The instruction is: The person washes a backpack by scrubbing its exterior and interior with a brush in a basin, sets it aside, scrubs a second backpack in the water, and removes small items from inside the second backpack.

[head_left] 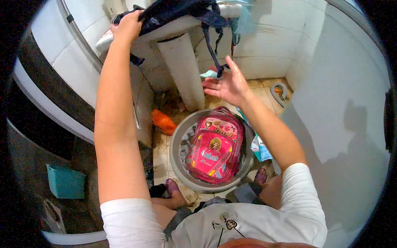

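A dark navy bag (173, 14) lies over the white sink (155, 32), its straps hanging down from the right part. My left hand (127, 28) is closed on the bag's left end at the sink's edge. Below the sink's right part, my right hand (226, 84) is held with its fingers spread, beside the end of a hanging strap. Something pale green (209, 74) shows at its fingers; whether they touch it I cannot tell. Under my hands a pink backpack (214, 151) lies face up in a round grey basin (178, 175) with some suds.
The sink's pedestal (182, 68) stands behind the basin. An orange object (163, 122) lies left of the basin, and a blue-white packet (261, 149) right of it. A grey hose (280, 93) is coiled at the back. A teal bin (66, 182) is at the left.
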`<state>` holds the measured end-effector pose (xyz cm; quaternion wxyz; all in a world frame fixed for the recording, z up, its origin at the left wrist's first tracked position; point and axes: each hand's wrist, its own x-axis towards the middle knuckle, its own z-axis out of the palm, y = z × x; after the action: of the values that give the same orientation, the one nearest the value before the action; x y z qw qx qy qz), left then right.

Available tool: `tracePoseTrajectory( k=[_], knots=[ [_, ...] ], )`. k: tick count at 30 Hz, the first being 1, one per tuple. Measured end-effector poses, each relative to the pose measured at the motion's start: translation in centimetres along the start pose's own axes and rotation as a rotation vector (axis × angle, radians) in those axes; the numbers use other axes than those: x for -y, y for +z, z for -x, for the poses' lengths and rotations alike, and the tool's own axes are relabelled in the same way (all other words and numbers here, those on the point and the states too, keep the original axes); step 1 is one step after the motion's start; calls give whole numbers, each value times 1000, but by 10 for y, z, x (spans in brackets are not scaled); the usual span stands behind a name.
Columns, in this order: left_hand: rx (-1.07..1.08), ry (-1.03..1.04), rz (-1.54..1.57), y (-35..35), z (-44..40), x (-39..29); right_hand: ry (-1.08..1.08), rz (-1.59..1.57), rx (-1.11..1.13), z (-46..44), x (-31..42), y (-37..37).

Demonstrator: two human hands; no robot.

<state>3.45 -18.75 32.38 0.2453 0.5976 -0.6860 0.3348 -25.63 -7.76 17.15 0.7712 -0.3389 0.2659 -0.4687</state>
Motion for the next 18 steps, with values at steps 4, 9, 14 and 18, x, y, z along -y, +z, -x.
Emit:
tracePoseTrajectory(
  k=[4, 9, 14, 18],
  knots=[
    [115, 16, 359, 19, -22, 26, -38, -426, -98, 7, -34, -10],
    [-98, 63, 299, 4, -4, 24, 87, -403, -192, -2, -129, -39],
    [-371, 286, 226, -40, 66, -47, 329, -99, -93, 30, -216, -74],
    [-119, 371, 314, -16, 156, -67, 561, 597, -81, 65, -254, -78]
  ],
)
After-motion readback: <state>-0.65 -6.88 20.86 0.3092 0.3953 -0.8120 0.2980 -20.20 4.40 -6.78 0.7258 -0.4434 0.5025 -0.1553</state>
